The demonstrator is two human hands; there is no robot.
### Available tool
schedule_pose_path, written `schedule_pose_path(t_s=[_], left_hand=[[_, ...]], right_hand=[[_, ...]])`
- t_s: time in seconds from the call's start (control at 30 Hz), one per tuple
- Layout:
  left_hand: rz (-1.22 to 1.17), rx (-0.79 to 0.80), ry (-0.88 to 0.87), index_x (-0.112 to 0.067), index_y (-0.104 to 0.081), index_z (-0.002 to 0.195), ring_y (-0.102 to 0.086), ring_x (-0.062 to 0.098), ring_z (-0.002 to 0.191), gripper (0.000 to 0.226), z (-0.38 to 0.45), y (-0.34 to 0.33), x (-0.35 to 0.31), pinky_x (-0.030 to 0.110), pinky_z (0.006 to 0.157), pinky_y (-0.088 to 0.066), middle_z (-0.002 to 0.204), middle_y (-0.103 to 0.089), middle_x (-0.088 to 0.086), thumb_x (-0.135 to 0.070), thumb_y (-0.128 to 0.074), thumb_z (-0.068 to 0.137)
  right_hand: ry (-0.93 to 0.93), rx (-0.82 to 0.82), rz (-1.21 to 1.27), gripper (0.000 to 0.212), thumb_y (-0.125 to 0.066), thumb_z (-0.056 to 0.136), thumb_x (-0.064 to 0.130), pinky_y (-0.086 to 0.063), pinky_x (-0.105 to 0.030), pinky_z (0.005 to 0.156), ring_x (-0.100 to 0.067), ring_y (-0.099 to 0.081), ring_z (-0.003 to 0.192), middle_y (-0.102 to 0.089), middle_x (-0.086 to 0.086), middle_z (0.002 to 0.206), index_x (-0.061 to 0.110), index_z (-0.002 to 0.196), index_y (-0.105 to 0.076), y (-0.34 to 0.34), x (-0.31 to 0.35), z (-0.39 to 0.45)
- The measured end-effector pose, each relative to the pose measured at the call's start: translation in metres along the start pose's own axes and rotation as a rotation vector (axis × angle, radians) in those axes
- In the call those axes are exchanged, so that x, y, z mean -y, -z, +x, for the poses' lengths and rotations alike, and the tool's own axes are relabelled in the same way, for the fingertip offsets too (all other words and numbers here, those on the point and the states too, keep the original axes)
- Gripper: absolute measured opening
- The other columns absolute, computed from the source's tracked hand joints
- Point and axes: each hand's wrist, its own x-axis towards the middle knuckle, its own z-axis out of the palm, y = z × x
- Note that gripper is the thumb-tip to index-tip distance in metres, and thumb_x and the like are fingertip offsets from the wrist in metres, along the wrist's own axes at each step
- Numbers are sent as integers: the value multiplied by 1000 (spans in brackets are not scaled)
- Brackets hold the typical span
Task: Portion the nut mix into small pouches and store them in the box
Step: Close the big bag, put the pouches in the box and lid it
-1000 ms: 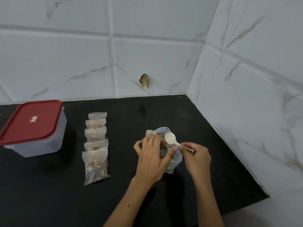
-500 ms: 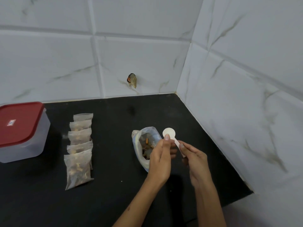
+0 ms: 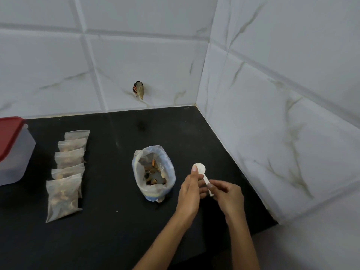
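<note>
An open plastic bag of nut mix (image 3: 169, 166) stands on the black counter (image 3: 116, 221), with nuts visible inside. Just right of it, both hands hold a small white spoon (image 3: 201, 169) above the counter. My right hand (image 3: 228, 195) pinches its handle. My left hand (image 3: 190, 191) has its thumb against the empty bowl and its fingers curled under the handle. Several filled small pouches (image 3: 65, 178) lie in an overlapping row at the left. The clear box with a red lid (image 3: 13, 152) stands shut at the far left edge.
White marble-look tiled walls meet in a corner behind and to the right of the counter. A small brown object (image 3: 138, 90) sticks to the back wall. The counter's right front corner (image 3: 272, 223) ends close to my right forearm.
My left hand has left the bag's mouth and moved right onto the spoon. Both hands and the spoon now sit beside the bag. The view has swung right.
</note>
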Motion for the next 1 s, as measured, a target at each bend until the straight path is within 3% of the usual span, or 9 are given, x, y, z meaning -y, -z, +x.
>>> schedule_pose_path(t_s=[0.1,0.2,0.53,0.63,0.73,0.87,1.0], left_hand=[[13,-6,55,-18,-59,98,-66,18,99,46,2,-2,6,31,88,-52,101,-67,5,-54,-31,97],[20,-18,93,-16,-58,103,-65,17,99,50,5,0,10,25,80,-51,102,-66,4,-57,-30,96],[33,-38,169,-21,-58,94,-65,13,93,48,6,0,13,26,79,-51,94,-65,0,-60,-30,95],[123,-54,180,-18,-61,99,-64,16,97,54,5,0,10,32,88,-52,99,-66,2,-62,-30,95],[217,-58,164,-15,-63,99,-64,13,93,51,2,3,4,32,86,-52,100,-66,2,-59,-37,95],[216,-123,-57,-9,-65,92,-63,6,69,35,-9,15,-16,26,68,-52,82,-70,0,-41,-52,95],[287,-534,-432,-14,-61,82,-57,-3,60,15,-21,43,-38,15,60,-44,68,-60,-8,-23,-58,93]], right_hand=[[-30,25,-110,19,-65,88,15,-52,-33,91,-13,-64,94,-70,5,96,18,106,-72,-2,-6,5],[-33,47,-226,21,-63,89,16,-48,-27,85,-13,-63,97,-70,3,106,20,109,-71,-4,-9,8],[-48,23,-345,22,-64,89,17,-43,-21,76,-13,-63,97,-70,1,107,19,110,-70,-8,-11,11],[-54,26,-351,22,-65,88,18,-45,-23,79,-14,-63,99,-70,2,108,19,110,-69,-7,-11,11],[-33,-10,-357,23,-66,88,19,-45,-25,82,-14,-63,100,-69,2,108,20,110,-69,-3,-6,10],[91,-53,-268,23,-64,89,18,-45,-23,84,-11,-61,95,-69,1,107,17,111,-69,-2,11,6],[87,58,-91,20,-62,90,20,-54,-32,88,-9,-65,88,-69,3,99,19,109,-68,-22,26,1]])
